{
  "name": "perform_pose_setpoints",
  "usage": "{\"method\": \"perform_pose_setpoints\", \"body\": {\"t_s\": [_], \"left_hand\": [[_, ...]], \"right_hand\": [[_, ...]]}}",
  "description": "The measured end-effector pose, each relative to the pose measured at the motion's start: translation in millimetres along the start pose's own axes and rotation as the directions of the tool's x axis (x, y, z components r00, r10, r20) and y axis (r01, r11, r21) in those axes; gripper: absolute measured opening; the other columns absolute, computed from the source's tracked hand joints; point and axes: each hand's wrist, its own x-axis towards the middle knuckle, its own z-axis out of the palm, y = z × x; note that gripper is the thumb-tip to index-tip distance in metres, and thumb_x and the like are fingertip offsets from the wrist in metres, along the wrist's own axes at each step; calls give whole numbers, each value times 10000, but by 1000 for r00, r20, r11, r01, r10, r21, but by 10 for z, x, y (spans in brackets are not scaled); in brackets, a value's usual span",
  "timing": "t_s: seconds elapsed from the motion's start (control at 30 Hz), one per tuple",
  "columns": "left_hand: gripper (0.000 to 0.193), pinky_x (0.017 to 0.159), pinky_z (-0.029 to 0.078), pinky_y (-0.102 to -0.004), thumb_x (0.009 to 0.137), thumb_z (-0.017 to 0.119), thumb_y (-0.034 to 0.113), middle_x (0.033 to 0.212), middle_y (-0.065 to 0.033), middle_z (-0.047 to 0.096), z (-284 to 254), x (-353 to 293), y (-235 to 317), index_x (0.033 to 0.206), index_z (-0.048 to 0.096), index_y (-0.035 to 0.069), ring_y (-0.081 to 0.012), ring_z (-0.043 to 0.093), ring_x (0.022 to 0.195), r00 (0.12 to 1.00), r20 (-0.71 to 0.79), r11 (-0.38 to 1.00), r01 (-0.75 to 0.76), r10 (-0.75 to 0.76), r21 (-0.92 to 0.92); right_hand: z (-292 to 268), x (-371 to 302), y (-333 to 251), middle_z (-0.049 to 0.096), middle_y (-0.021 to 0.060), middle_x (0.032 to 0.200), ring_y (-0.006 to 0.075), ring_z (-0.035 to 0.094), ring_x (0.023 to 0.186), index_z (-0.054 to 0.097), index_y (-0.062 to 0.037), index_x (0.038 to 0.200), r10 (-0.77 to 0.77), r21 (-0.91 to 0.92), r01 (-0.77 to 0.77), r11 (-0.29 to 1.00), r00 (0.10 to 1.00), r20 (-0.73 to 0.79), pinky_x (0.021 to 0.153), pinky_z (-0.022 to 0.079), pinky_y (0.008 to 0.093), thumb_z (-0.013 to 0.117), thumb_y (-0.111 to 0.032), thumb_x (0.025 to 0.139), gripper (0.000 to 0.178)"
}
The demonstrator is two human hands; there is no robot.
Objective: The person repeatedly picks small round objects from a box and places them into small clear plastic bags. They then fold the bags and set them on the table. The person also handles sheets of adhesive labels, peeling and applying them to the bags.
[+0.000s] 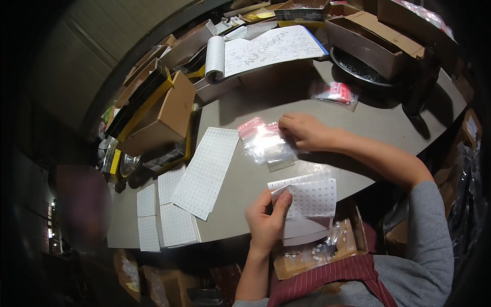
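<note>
My left hand point(267, 217) pinches a white sheet of small printed labels point(312, 197) between thumb and fingers near the table's front edge. Part of the sheet curls over by the thumb. Farther off, my right hand point(300, 132) has its fingers closed at the right side of a loose pile of clear zip bags point(263, 140) with red stripes along their tops. The fingertips are partly hidden there, at the bag edge. More label sheets point(207, 171) lie to the left, some overlapping, with smaller stacks point(147, 217) beside them.
An open box point(291, 266) with small round white and dark pieces sits at my lap. Another bag pack point(335, 94) lies back right. Cardboard boxes point(163, 115) line the left and far sides. A handwritten pad point(271, 51) rests at the back, near a round dark pan point(358, 69).
</note>
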Motion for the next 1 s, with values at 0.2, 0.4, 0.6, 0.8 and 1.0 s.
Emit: {"method": "perform_pose_setpoints", "body": {"t_s": [0.2,0.4,0.6,0.8,1.0], "left_hand": [[134,639,433,-234,952,718,84,774,-6,625,7,-4,37,940,703,-49,-69,529,713,1000,-7,1000,-6,6,-18],[114,634,433,-238,941,720,61,775,-15,619,-3,-15,18,949,705,-52,-73,540,712,999,-14,999,-38,38,-10],[109,628,434,-239,939,721,53,771,-13,624,-31,-18,-9,951,705,-54,-71,539,704,999,1,999,-44,44,-7],[133,686,471,-216,927,693,26,882,-5,699,2,-30,11,1018,731,-62,-63,592,773,1000,-14,1000,-4,4,-29],[111,655,462,-246,927,725,55,782,-24,659,-30,-20,24,942,717,-54,-81,572,722,999,-24,997,-27,29,70]], "right_hand": [[-373,54,237,716,197,1025,364,691,991,713,12,1057,268,194,-269,943,963,32,873,546,407,563,72,741,355],[-641,67,312,670,181,1256,357,660,1119,653,6,1243,220,151,-207,967,972,-81,961,529,396,624,75,788,462],[-680,-323,149,572,188,1429,383,560,1285,611,-39,1331,-41,-297,75,952,992,117,1068,480,444,663,-15,871,464],[-695,-827,-46,605,211,1345,385,565,1252,584,-27,1333,42,-375,-57,925,998,-48,1069,462,448,661,-208,968,415],[-792,-736,-403,643,157,1025,329,640,968,647,-2,1081,-5,-200,-50,979,964,-265,822,517,407,656,7,880,201]]}}
